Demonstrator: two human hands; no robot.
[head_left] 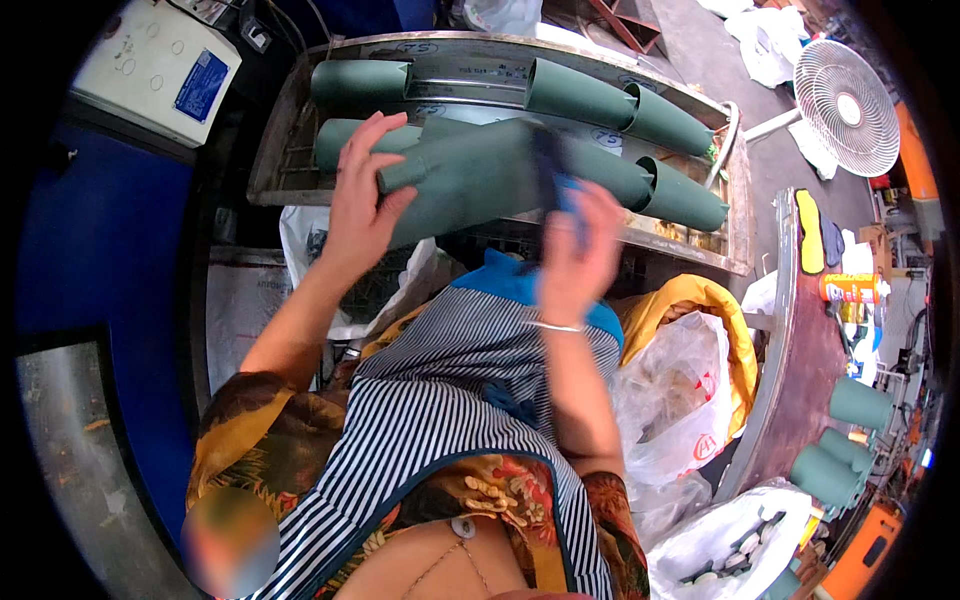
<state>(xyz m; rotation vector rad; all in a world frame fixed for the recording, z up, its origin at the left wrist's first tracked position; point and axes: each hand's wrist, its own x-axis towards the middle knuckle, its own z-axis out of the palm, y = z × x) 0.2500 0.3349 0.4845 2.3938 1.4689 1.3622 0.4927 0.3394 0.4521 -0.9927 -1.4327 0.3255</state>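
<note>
A large green tube-shaped plastic pot (465,180) is held in front of me, lying on its side. My left hand (362,195) grips its left end, fingers over the top and thumb on the near side. My right hand (580,245), smeared by motion, is at the pot's right end. Its fingers close round something blue and dark that I cannot make out, next to a dark band across that end. Beyond, more green pots (580,92) lie on their sides in two rows inside a long metal-framed trough (740,205).
A white fan (848,110) stands at the far right. The brown side table (800,340) holds an orange can (850,288), a yellow cloth (810,230) and several green pots (830,475). Plastic bags (675,390) hang at my right. A blue machine (110,230) is at my left.
</note>
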